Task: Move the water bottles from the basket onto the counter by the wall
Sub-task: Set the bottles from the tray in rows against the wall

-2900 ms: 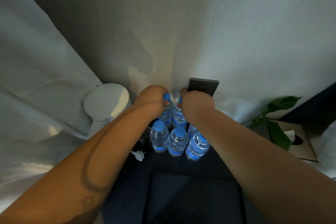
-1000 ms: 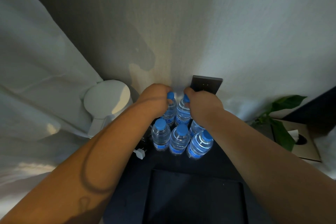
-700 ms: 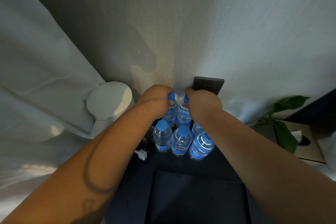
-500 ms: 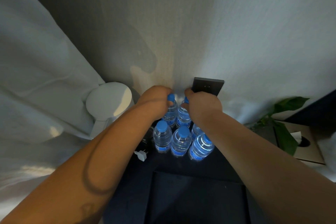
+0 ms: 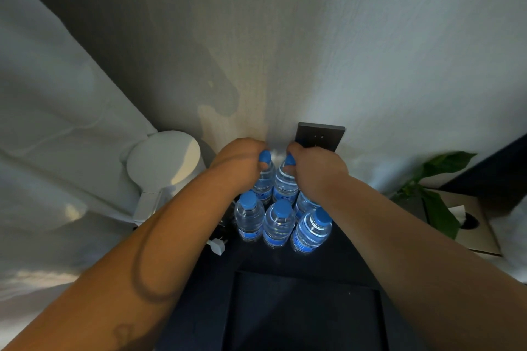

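Your left hand (image 5: 239, 162) and right hand (image 5: 316, 171) each grip a water bottle by the neck: the left bottle (image 5: 263, 184) and the right bottle (image 5: 285, 186) stand side by side, close to the wall (image 5: 313, 37). You likely hold them high so both go down upright, tight behind the three bottles (image 5: 279, 222) standing at their 6 o'clock. I cannot tell whether their bases are down.

The wall is pale, with a curtain (image 5: 42, 94) at 9 o'clock. The dark counter (image 5: 285, 262) carries everything. From the bottles, a white kettle (image 5: 162, 162) stands at 9 o'clock, a plant (image 5: 436, 202) at 3, a socket plate (image 5: 320, 135) at 1 and a loose plug (image 5: 216, 245) at 8.
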A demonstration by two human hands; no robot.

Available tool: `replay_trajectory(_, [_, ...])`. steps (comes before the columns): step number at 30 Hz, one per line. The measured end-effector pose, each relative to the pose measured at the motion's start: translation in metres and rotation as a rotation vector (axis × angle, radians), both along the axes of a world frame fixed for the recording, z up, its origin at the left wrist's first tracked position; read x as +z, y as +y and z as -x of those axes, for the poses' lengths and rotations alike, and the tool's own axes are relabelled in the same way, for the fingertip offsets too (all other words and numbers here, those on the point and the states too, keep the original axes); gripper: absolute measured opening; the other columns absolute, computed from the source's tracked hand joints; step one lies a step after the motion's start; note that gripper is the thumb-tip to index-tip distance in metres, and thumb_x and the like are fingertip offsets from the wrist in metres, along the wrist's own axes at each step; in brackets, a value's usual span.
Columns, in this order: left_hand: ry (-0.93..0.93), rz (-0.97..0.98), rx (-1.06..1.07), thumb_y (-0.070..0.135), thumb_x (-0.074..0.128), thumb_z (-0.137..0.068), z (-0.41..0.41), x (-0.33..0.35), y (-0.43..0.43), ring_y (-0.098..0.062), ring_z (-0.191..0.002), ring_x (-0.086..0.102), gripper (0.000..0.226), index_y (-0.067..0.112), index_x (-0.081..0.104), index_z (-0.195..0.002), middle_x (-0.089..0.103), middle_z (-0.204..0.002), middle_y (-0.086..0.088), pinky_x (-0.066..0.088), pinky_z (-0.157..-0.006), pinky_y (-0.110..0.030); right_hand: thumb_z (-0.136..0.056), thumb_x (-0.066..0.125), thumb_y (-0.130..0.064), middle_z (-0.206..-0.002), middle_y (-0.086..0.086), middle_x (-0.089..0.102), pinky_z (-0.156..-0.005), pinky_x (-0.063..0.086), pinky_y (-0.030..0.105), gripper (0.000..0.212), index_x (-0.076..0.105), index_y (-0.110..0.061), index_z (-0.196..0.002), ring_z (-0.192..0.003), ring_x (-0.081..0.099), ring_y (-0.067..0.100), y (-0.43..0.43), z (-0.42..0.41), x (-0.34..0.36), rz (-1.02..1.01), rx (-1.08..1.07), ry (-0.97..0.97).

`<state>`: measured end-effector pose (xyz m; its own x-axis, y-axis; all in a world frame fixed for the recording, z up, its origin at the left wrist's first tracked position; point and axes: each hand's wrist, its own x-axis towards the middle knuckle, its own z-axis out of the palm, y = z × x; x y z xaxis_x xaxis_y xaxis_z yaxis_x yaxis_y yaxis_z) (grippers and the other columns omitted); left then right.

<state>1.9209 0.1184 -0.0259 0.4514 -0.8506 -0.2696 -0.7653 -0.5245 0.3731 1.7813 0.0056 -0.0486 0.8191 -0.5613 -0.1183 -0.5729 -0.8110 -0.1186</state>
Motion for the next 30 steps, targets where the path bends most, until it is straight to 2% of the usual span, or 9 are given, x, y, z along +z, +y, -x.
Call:
replay_trajectory(5, [-0.004,0.029,0.008,-0.001,0.055,-0.098,-0.001,-0.001,0.005,-0.027,-0.103,0.064,0.018,0.002,0.067,-0.113,0.067,-0.112,-0.014,0.044,-0.079,-0.030,-0.105,0.051,-0.046,-0.095,0.003,0.068,-0.077,0.037,0.037,0.032,0.052,-0.019,-0.122,-0.090,0.066,0.028,0.001,-0.003,-0.008,0.135,0.019,-0.024])
replay_trajectory(10, [0.013,0.045,0.013,0.000,0.057,-0.098,-0.001,-0.002,0.006,-0.029,-0.105,0.064,0.020,0.000,0.067,-0.115,0.067,-0.113,-0.016,0.050,-0.085,-0.035,-0.104,0.051,-0.051,-0.093,0.002,0.069,-0.079,0.033,0.037,0.034,0.053,-0.018,-0.114,-0.088,0.066,0.027,-0.002,-0.003,-0.013,0.180,0.048,-0.042])
replay_trajectory(15, [-0.007,0.072,0.003,0.006,0.060,-0.099,-0.002,-0.006,0.006,-0.029,-0.102,0.065,0.018,0.002,0.067,-0.115,0.068,-0.111,-0.015,0.052,-0.088,-0.041,-0.103,0.052,-0.052,-0.092,0.001,0.067,-0.079,0.032,0.036,0.035,0.056,-0.019,-0.113,-0.088,0.065,0.027,-0.002,-0.002,-0.015,0.150,0.033,-0.065])
replay_trajectory(18, [-0.014,0.090,0.003,0.008,0.062,-0.099,-0.002,-0.009,0.006,-0.029,-0.100,0.065,0.017,0.004,0.067,-0.114,0.068,-0.109,-0.014,0.053,-0.088,-0.042,-0.103,0.053,-0.050,-0.086,-0.001,0.059,-0.077,0.032,0.035,0.032,0.057,-0.020,-0.114,-0.086,0.064,0.026,-0.003,0.001,-0.017,0.160,0.045,-0.089])
replay_trajectory(22, [-0.020,0.134,-0.010,0.010,0.063,-0.099,-0.002,-0.012,0.007,-0.028,-0.095,0.064,0.010,0.005,0.067,-0.107,0.067,-0.102,-0.012,0.052,-0.084,-0.042,-0.104,0.052,-0.050,-0.097,0.002,0.067,-0.078,0.033,0.036,0.033,0.056,-0.020,-0.118,-0.091,0.065,0.027,-0.003,0.001,-0.015,0.158,0.049,-0.089])
replay_trajectory(30, [-0.013,0.107,-0.008,0.009,0.062,-0.100,-0.002,-0.011,0.006,-0.027,-0.103,0.064,0.021,0.007,0.068,-0.120,0.068,-0.114,-0.011,0.053,-0.093,-0.044,-0.104,0.053,-0.050,-0.094,0.001,0.067,-0.077,0.034,0.035,0.032,0.057,-0.020,-0.116,-0.089,0.064,0.026,0.000,0.000,-0.014,0.173,0.047,-0.095])
